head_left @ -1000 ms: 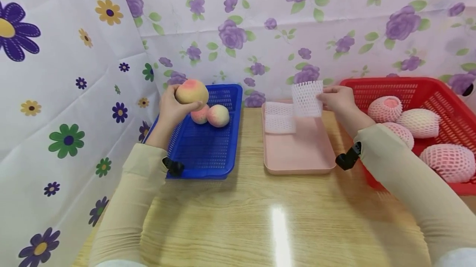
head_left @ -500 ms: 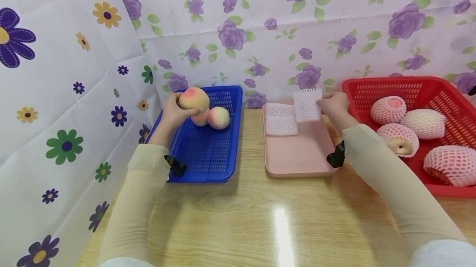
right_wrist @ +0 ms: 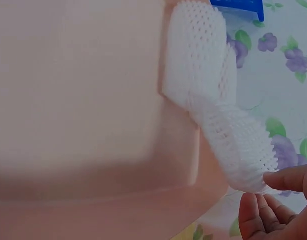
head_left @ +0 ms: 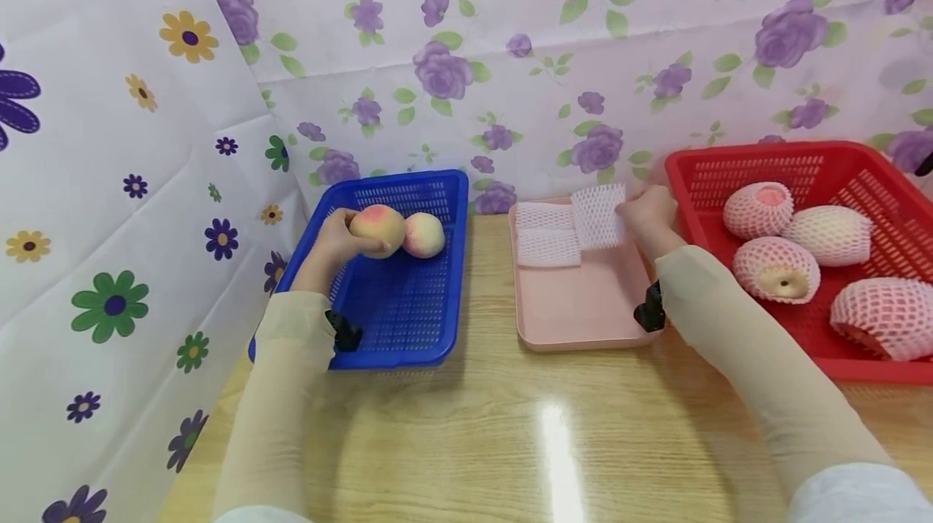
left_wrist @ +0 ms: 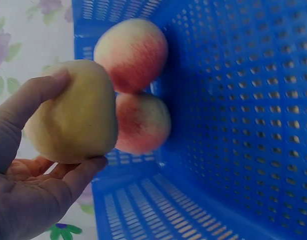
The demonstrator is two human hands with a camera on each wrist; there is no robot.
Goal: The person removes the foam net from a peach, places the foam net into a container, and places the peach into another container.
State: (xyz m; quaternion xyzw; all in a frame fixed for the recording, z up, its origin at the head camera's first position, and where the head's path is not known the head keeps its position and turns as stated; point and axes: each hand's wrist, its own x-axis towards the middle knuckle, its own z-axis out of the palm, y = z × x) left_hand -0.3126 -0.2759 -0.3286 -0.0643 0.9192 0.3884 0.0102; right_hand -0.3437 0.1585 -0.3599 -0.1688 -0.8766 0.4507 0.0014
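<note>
My left hand (head_left: 337,241) grips a yellow-pink peach (head_left: 379,230) over the far left part of the blue basket (head_left: 397,329). In the left wrist view, thumb and fingers curl round this peach (left_wrist: 76,112), close to two other peaches, an upper one (left_wrist: 133,55) and a lower one (left_wrist: 142,122). At the pink tray (head_left: 583,304), my right hand (head_left: 651,215) pinches the edge of a white foam net sleeve (head_left: 599,217). The right wrist view has thumb and fingertips at the end of that sleeve (right_wrist: 238,145). More white foam net (head_left: 548,235) lies in the tray's far left corner.
On the right stands a red basket (head_left: 824,152) holding several fruits in foam nets, one with a pink net (head_left: 776,270). Wooden table (head_left: 496,426) lies in front. Flowered cloth (head_left: 510,86) hangs behind and at the left.
My left hand has lowered the peach into the blue basket, beside the others. My right hand has lowered the foam net sleeve toward the tray, still pinching it. The head view has shifted slightly.
</note>
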